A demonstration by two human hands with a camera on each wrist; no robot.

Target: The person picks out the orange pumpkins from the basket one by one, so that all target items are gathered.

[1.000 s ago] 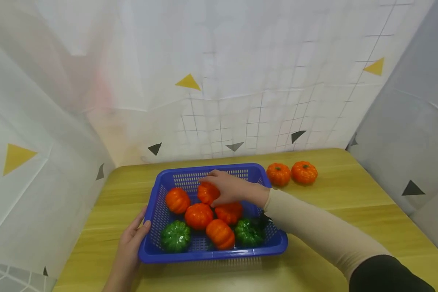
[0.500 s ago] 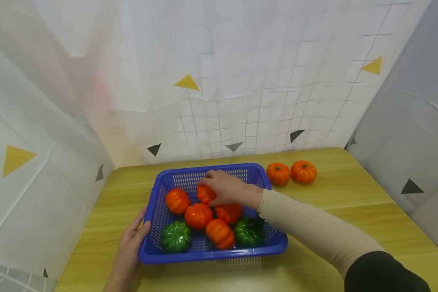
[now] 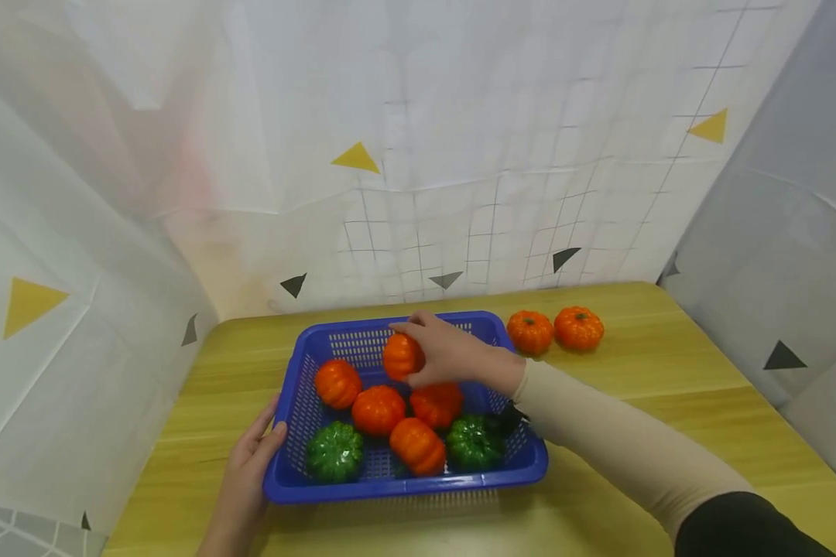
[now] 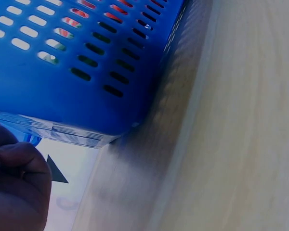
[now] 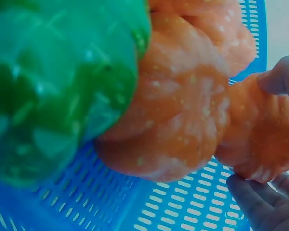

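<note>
A blue plastic basket [image 3: 372, 488] with slotted walls holds several small orange pumpkins and two green ones. My right hand [image 3: 449, 352] reaches into its back part and grips an orange pumpkin [image 3: 401, 357] between thumb and fingers. In the right wrist view that pumpkin [image 5: 262, 130] sits between thumb and fingertips, beside another orange pumpkin [image 5: 173, 101] and a green pumpkin [image 5: 58, 82]. On the left, my left hand [image 3: 249, 456] holds the basket's side rim, thumb on top. The left wrist view shows this hand [image 4: 19, 178] curled next to the basket's outer wall [image 4: 62, 91].
Two orange pumpkins, one nearer the basket [image 3: 530, 333] and one farther right [image 3: 579, 329], stand on the wooden table [image 3: 669, 371] behind the right forearm. White sheeting [image 3: 460, 155] with triangles and grid lines encloses the table at the back and sides.
My right hand has closed round the orange pumpkin at the basket's back and moved it slightly up and to the right. The left hand stays on the rim.
</note>
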